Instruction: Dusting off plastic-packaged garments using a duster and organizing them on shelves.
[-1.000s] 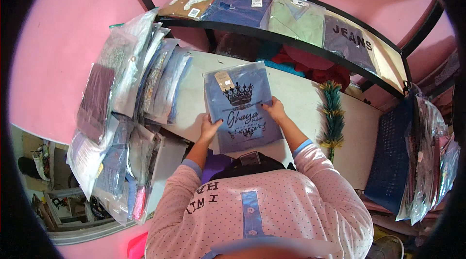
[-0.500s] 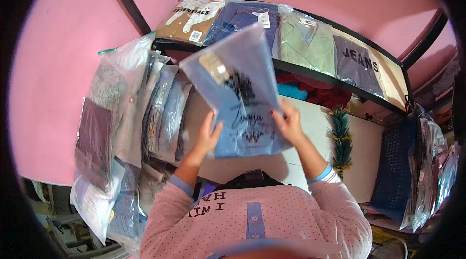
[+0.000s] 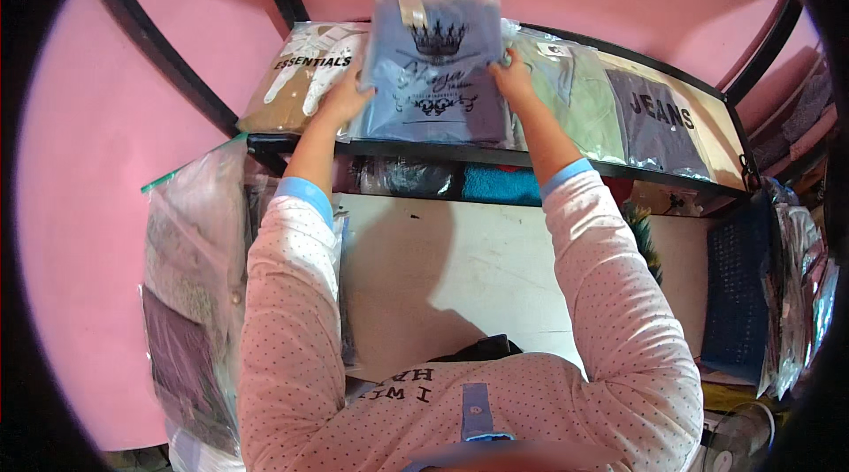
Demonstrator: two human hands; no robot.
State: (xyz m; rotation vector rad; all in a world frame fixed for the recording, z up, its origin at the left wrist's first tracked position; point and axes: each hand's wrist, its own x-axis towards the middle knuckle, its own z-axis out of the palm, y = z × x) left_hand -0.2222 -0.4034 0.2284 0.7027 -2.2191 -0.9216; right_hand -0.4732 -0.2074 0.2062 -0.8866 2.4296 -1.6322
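Observation:
A blue garment package (image 3: 435,74), a clear bag with a black crown print, is held upright over the shelf by both hands. My left hand (image 3: 347,101) grips its left edge, and my right hand (image 3: 513,81) pinches the opposite edge. To its left lies a brown-and-white bagged garment (image 3: 305,74) on the shelf, close beside my left hand. A green bagged garment (image 3: 570,101) lies right of my right hand. Farther right is a dark bagged garment (image 3: 659,127). Whatever lies behind the held package is hidden.
The raised shelf has a black front rail (image 3: 424,150). Under it sit dark and teal bundles (image 3: 500,183). At left hang several bagged garments (image 3: 190,251). A dark blue perforated basket (image 3: 736,286) stands at right, beside a green tinsel strand (image 3: 644,238).
Both hands have moved up and away from me, carrying the blue package from over the white surface to the shelf. It now stands straighter, covering the blue jeans package there.

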